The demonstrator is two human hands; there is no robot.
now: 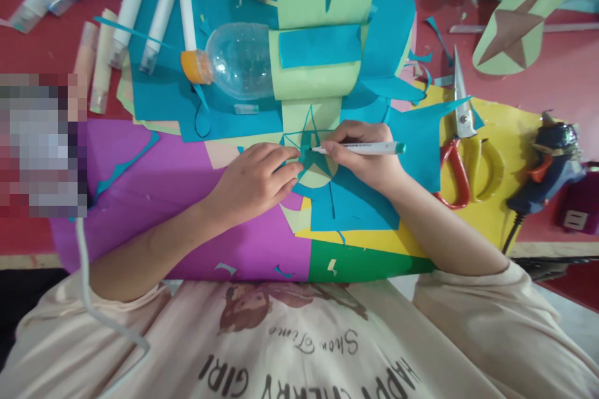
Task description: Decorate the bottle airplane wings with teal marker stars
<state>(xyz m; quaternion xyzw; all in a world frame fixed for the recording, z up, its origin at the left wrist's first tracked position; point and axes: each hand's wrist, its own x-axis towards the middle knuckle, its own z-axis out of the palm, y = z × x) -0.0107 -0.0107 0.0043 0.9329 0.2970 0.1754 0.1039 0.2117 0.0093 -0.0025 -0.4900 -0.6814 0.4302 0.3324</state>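
My right hand (362,153) is closed round a white pen (362,148) with a teal cap, its tip touching a teal paper star (311,156) that lies on a pale green strip of paper (318,115). My left hand (257,181) lies over the left side of the star, fingers curled and pressed down on the paper to hold it flat. Under both hands lie overlapping teal, purple, yellow and green sheets.
Red-handled scissors (461,156) and a dark blue glue gun (550,168) lie to the right on yellow paper (510,137). A clear plastic bottle (234,62) with an orange cap and several white glue sticks (159,15) lie at the back left. A green sheet with a star-shaped hole (515,28) lies far right.
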